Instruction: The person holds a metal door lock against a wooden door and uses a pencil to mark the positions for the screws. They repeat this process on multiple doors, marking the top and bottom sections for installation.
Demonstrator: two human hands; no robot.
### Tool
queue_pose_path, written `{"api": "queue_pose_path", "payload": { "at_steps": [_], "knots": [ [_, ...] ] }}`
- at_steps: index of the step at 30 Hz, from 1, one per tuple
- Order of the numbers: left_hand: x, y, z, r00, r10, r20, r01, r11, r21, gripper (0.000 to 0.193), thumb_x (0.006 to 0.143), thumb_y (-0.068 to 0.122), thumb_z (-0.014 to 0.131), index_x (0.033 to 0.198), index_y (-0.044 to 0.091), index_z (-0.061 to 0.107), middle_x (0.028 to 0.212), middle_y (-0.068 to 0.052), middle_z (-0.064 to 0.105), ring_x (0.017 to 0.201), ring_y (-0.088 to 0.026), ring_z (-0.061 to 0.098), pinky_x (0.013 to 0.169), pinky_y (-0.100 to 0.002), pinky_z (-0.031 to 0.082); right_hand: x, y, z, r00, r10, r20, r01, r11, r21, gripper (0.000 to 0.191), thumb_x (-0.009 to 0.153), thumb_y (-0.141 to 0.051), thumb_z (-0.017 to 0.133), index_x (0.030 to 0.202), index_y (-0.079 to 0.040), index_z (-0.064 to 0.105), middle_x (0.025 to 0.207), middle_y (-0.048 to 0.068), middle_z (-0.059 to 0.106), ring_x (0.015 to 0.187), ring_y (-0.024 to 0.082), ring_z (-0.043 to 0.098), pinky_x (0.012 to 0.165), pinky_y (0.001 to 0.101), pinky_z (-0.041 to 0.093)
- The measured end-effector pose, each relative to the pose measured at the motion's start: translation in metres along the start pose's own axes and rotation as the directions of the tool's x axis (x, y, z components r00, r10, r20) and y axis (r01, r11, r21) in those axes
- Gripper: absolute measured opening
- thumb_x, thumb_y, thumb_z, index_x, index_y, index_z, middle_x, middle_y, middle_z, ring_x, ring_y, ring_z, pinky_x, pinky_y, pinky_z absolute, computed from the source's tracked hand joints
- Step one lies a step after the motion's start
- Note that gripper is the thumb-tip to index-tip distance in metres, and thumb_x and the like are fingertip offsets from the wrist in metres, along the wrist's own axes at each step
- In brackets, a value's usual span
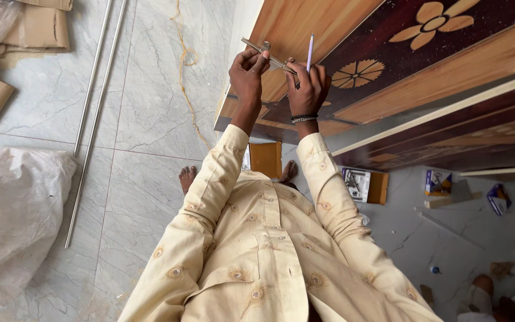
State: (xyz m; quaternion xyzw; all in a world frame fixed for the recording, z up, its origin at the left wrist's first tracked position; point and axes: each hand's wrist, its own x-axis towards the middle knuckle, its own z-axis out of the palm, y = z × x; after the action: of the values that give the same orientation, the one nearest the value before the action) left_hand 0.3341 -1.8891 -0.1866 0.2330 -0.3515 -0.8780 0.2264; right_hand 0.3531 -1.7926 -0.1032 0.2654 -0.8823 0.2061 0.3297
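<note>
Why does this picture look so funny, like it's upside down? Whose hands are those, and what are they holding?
There is only one picture, and it comes from a small camera worn on a person's head. It looks straight down, so you see their cream shirt, both arms and even their bare feet on the grey marble floor.

The left hand and the right hand together hold a thin metal tool; I cannot tell exactly what kind. The right hand also holds a pale pen or pencil sticking up.

Under the hands is a big wooden panel with flower shapes, like a door.

On the floor lie two long metal rods, a white sack, cardboard pieces and small boxes.
</note>
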Motion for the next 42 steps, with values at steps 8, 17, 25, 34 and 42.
{"api": "queue_pose_path", "payload": {
  "at_steps": [8, 17, 25, 34, 42],
  "knots": [
    [0.010, -0.019, 0.029, 0.994, 0.051, -0.094, -0.055, 0.998, -0.036, 0.038, 0.084, 0.009, 0.083, 0.113, -0.010, 0.069, 0.101, -0.015, 0.078, 0.089, -0.018, 0.075, 0.081, -0.030, 0.063, 0.027, 0.052, 0.008, 0.983, -0.180, -0.032, 0.182, 0.980, 0.086, 0.026, 0.082, -0.019, 0.085, 0.106, -0.019, 0.074, 0.092, 0.000, 0.065, 0.090, 0.025, 0.062, 0.080, 0.0437, 0.048],
    [0.013, -0.027, 0.035, 0.979, 0.053, -0.198, -0.065, 0.996, -0.055, 0.034, 0.084, 0.010, 0.085, 0.109, -0.010, 0.071, 0.094, -0.013, 0.076, 0.079, -0.016, 0.070, 0.075, -0.029, 0.061, 0.031, 0.062, 0.019, 0.984, -0.179, -0.004, 0.179, 0.981, 0.069, 0.020, 0.085, -0.020, 0.085, 0.102, -0.020, 0.073, 0.091, -0.001, 0.064, 0.092, 0.025, 0.061, 0.080, 0.0443, 0.046],
    [0.014, -0.026, 0.026, 0.989, 0.068, -0.131, -0.070, 0.998, -0.009, 0.033, 0.083, 0.006, 0.085, 0.110, -0.008, 0.072, 0.098, -0.012, 0.077, 0.086, -0.015, 0.070, 0.081, -0.029, 0.059, 0.023, 0.052, 0.024, 0.994, -0.107, -0.019, 0.108, 0.993, 0.039, 0.020, 0.087, -0.022, 0.085, 0.103, -0.020, 0.072, 0.099, -0.004, 0.068, 0.097, 0.022, 0.062, 0.083, 0.0433, 0.046],
    [-0.003, -0.035, 0.008, 0.997, -0.027, -0.066, 0.026, 1.000, -0.015, 0.029, 0.086, 0.006, 0.083, 0.108, -0.007, 0.069, 0.097, -0.011, 0.074, 0.087, -0.016, 0.071, 0.083, -0.031, 0.062, -0.006, 0.049, 0.017, 0.996, -0.088, 0.030, 0.088, 0.996, 0.013, 0.020, 0.088, -0.021, 0.085, 0.103, -0.020, 0.073, 0.095, -0.005, 0.066, 0.095, 0.020, 0.061, 0.087, 0.0437, 0.044],
    [0.011, -0.024, 0.022, 0.992, 0.054, -0.114, -0.057, 0.998, -0.024, 0.030, 0.085, 0.009, 0.083, 0.108, -0.005, 0.070, 0.096, -0.010, 0.075, 0.084, -0.014, 0.070, 0.079, -0.029, 0.060, 0.013, 0.049, 0.015, 0.994, -0.113, 0.012, 0.113, 0.994, 0.010, 0.020, 0.087, -0.020, 0.085, 0.103, -0.020, 0.073, 0.092, -0.003, 0.063, 0.094, 0.021, 0.060, 0.085, 0.0436, 0.043]
  ]
}}
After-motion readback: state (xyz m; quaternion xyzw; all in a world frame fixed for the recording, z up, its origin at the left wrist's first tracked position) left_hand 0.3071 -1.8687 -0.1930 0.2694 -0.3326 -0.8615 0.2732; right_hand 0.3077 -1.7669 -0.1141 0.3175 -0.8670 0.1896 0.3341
